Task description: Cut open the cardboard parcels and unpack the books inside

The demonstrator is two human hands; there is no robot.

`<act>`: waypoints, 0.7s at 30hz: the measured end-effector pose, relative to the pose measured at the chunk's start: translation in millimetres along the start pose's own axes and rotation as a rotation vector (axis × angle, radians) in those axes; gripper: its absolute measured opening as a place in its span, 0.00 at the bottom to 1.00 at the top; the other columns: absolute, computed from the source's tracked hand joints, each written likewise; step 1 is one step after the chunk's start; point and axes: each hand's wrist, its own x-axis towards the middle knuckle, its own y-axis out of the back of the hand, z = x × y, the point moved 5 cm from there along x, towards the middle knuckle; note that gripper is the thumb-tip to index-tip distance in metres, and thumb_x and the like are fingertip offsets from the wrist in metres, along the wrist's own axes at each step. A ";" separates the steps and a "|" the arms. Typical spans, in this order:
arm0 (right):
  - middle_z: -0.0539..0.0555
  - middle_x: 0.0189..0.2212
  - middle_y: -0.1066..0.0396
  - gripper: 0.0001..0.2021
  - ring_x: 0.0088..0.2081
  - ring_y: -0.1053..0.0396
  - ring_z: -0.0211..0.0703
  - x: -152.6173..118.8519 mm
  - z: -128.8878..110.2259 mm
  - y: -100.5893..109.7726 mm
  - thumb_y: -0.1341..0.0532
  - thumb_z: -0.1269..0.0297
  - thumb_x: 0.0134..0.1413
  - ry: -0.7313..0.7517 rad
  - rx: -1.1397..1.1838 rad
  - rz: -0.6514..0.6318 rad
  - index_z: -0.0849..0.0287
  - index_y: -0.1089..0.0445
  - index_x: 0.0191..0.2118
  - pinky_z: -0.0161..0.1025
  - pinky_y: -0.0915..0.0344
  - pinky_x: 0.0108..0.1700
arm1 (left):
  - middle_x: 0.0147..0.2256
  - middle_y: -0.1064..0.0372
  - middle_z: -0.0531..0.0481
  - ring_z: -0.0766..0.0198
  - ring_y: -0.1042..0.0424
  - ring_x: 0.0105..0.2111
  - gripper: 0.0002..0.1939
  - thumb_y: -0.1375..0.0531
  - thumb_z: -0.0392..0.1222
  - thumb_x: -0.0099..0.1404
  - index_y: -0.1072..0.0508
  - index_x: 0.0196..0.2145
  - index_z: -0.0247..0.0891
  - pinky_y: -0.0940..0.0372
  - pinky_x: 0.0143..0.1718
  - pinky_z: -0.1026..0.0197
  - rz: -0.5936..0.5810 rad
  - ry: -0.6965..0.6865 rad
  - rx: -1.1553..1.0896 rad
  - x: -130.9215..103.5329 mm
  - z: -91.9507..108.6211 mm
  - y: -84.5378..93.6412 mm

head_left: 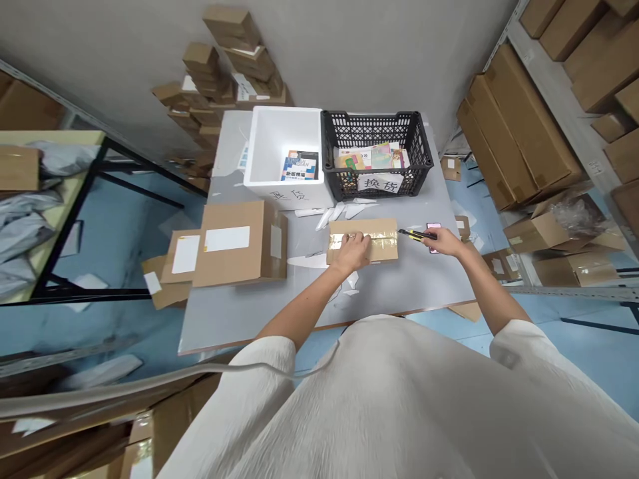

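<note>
A small cardboard box (385, 249) lies flat on the grey table, clear tape running along the seam on top. My left hand (352, 250) presses on its left half with bent fingers, holding it against the tabletop. In my right hand (443, 241) is a black and yellow box cutter (414, 234). Its tip points left, close to the box's right end; whether they touch I cannot tell. A phone (433, 229) with a lit pink screen lies partly under my right hand. Torn white paper scraps (337, 213) lie behind the box.
A larger carton (232, 259) stands on the table's left side. Behind are a white foam box (287, 193) and a black plastic crate (344, 186), both holding books. Stacked cartons (204, 73) line the wall. Shelves with boxes (529, 133) stand right, a parcel rack (84, 159) left.
</note>
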 end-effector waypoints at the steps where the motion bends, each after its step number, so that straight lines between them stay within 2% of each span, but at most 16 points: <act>1: 0.52 0.32 0.21 0.16 0.29 0.24 0.43 1.7 1.2 -2.5 0.28 0.48 0.64 0.016 0.039 -0.016 0.56 0.20 0.44 0.36 0.29 0.33 | 0.65 0.32 0.32 0.36 0.35 0.70 0.39 0.23 0.47 0.62 0.31 0.67 0.41 0.50 0.77 0.38 -0.003 0.002 0.002 1.7 0.0 1.5; 4: 0.53 0.32 0.21 0.17 0.30 0.25 0.43 7.4 3.1 -8.6 0.29 0.46 0.63 0.079 0.091 -0.048 0.57 0.20 0.43 0.36 0.30 0.32 | 0.67 0.34 0.31 0.36 0.36 0.71 0.42 0.22 0.47 0.61 0.32 0.68 0.41 0.52 0.78 0.37 -0.020 0.014 0.012 3.9 1.5 4.8; 7: 0.52 0.32 0.21 0.18 0.31 0.26 0.43 14.5 5.2 -11.3 0.31 0.46 0.64 0.150 0.047 -0.067 0.57 0.18 0.46 0.37 0.31 0.33 | 0.67 0.34 0.33 0.37 0.33 0.69 0.39 0.22 0.48 0.62 0.31 0.66 0.43 0.49 0.76 0.37 -0.047 0.030 0.038 1.2 2.6 5.4; 11: 0.52 0.33 0.18 0.18 0.35 0.25 0.46 25.7 10.3 -10.5 0.33 0.49 0.67 0.205 -0.131 -0.077 0.56 0.14 0.50 0.38 0.33 0.38 | 0.66 0.34 0.35 0.39 0.30 0.66 0.35 0.23 0.48 0.65 0.30 0.65 0.45 0.47 0.76 0.38 -0.020 0.023 0.029 -5.0 2.6 5.3; 14: 0.53 0.37 0.15 0.18 0.39 0.23 0.49 34.9 11.0 -9.1 0.32 0.48 0.68 0.205 -0.274 -0.068 0.53 0.14 0.52 0.38 0.33 0.41 | 0.65 0.33 0.36 0.40 0.29 0.66 0.36 0.23 0.48 0.66 0.30 0.67 0.46 0.49 0.79 0.37 0.002 0.015 0.044 -7.3 2.0 2.5; 19: 0.56 0.46 0.12 0.17 0.46 0.19 0.54 49.9 -0.9 -11.7 0.33 0.49 0.70 0.231 -0.462 -0.074 0.50 0.14 0.56 0.39 0.32 0.47 | 0.64 0.32 0.36 0.38 0.28 0.65 0.38 0.23 0.46 0.65 0.30 0.69 0.48 0.50 0.79 0.34 0.021 0.014 0.044 -7.3 1.7 -2.2; 21: 0.58 0.48 0.13 0.17 0.47 0.20 0.54 53.5 -4.6 -14.1 0.34 0.51 0.71 0.235 -0.473 -0.090 0.50 0.14 0.56 0.40 0.32 0.47 | 0.64 0.32 0.36 0.38 0.27 0.64 0.38 0.23 0.45 0.65 0.30 0.68 0.49 0.50 0.79 0.33 0.022 0.017 0.040 -7.1 1.6 -2.6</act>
